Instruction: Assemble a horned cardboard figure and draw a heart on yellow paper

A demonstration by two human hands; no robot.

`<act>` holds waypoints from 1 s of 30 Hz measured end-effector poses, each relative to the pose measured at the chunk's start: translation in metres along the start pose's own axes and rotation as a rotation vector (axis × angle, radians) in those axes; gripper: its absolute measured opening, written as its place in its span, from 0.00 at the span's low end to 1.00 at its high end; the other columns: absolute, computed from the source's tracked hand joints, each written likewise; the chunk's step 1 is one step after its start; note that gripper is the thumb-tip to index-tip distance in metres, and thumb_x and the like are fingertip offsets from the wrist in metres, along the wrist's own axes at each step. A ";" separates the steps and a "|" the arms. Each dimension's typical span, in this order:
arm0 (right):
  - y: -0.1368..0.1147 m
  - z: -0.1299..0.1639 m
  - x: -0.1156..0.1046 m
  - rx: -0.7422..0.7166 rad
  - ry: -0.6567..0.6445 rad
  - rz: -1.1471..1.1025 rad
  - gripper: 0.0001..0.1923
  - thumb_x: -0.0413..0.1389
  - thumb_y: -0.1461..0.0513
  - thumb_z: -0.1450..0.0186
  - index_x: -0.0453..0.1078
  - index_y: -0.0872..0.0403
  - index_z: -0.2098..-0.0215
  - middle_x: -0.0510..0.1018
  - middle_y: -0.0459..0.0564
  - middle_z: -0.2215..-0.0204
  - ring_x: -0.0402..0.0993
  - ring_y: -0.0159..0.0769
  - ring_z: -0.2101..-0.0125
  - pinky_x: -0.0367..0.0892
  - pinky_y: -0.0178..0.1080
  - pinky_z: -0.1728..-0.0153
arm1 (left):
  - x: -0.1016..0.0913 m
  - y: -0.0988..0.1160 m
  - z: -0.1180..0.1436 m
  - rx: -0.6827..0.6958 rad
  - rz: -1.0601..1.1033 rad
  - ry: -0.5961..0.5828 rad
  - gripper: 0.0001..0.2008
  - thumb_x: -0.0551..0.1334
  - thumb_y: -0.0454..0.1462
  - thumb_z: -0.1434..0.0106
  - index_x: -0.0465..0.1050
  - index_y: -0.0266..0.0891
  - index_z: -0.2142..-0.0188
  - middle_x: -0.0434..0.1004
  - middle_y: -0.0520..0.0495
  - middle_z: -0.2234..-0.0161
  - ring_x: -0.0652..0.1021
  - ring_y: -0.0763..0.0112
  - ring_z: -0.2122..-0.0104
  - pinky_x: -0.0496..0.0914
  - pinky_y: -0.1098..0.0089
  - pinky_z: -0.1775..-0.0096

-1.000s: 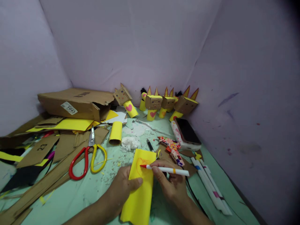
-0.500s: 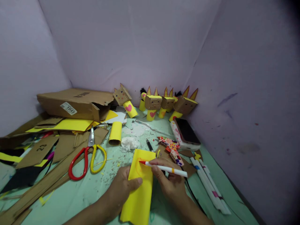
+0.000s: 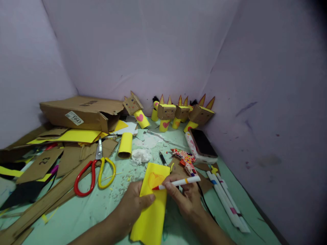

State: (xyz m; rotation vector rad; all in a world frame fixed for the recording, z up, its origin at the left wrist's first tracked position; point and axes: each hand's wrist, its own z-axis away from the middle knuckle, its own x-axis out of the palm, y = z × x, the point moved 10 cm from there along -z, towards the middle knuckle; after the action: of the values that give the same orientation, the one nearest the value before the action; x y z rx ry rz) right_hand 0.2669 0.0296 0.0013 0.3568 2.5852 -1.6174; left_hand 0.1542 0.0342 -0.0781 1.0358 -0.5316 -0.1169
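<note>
Head view: cluttered green table (image 3: 84,211), lilac walls (image 3: 153,44); right hand (image 3: 185,199) grip pinching marker (image 3: 176,183), left hand (image 3: 133,204) seemingly flat on yellow paper (image 3: 150,217).

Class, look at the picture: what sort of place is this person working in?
Probably a home craft corner: scissors among cardboard scraps, finished cardboard figures along the wall, and the right hand drawing with a marker on yellow paper.

**Colouring a heart on yellow paper**

My left hand (image 3: 134,206) pins the yellow paper (image 3: 152,204) flat on the counter (image 3: 84,211), thumb on its left edge. My right hand (image 3: 185,200) grips a white marker (image 3: 176,183), its red tip touching the orange heart (image 3: 155,178). Scissors (image 3: 95,170) lie at ten o'clock, cardboard figures (image 3: 176,114) at twelve.
</note>
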 end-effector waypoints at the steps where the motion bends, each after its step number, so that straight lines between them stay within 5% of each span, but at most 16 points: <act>1: -0.001 0.000 -0.002 -0.011 0.016 0.018 0.07 0.55 0.63 0.41 0.74 0.55 0.72 0.78 0.49 0.77 0.73 0.35 0.75 0.67 0.35 0.73 | 0.001 0.001 0.000 0.010 0.007 -0.010 0.18 0.68 0.40 0.58 0.72 0.32 0.68 0.76 0.46 0.78 0.73 0.70 0.79 0.65 0.72 0.75; 9: 0.000 0.001 0.004 0.014 -0.070 -0.008 0.06 0.54 0.63 0.40 0.73 0.54 0.72 0.78 0.48 0.77 0.74 0.35 0.75 0.69 0.35 0.73 | -0.001 -0.002 -0.001 0.006 -0.008 -0.002 0.18 0.67 0.39 0.58 0.70 0.32 0.68 0.76 0.45 0.77 0.73 0.70 0.79 0.65 0.72 0.76; 16: 0.015 0.003 -0.027 0.081 0.112 0.145 0.05 0.55 0.60 0.42 0.71 0.52 0.69 0.77 0.48 0.75 0.73 0.37 0.74 0.67 0.36 0.75 | -0.004 -0.001 0.000 -0.002 0.036 0.051 0.19 0.67 0.38 0.59 0.71 0.31 0.67 0.76 0.47 0.79 0.73 0.70 0.80 0.66 0.72 0.76; 26: 0.003 0.008 -0.022 0.005 0.084 0.291 0.04 0.55 0.62 0.44 0.67 0.53 0.76 0.71 0.44 0.83 0.67 0.30 0.83 0.60 0.30 0.84 | -0.036 0.007 0.007 0.073 -0.132 0.371 0.08 0.60 0.31 0.50 0.70 0.33 0.68 0.76 0.48 0.78 0.75 0.68 0.79 0.69 0.71 0.76; 30: 0.002 0.015 -0.013 -0.037 0.059 0.254 0.05 0.54 0.62 0.44 0.64 0.53 0.77 0.70 0.44 0.83 0.67 0.30 0.83 0.60 0.31 0.85 | -0.036 0.017 0.010 0.088 -0.260 0.416 0.06 0.59 0.28 0.48 0.71 0.33 0.69 0.77 0.49 0.77 0.76 0.70 0.78 0.69 0.73 0.76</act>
State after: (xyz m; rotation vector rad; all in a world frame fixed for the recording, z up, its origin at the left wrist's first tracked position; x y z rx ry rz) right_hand 0.2793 0.0150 -0.0050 0.7074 2.4836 -1.4915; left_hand 0.1159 0.0474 -0.0732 1.1740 -0.0232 -0.1040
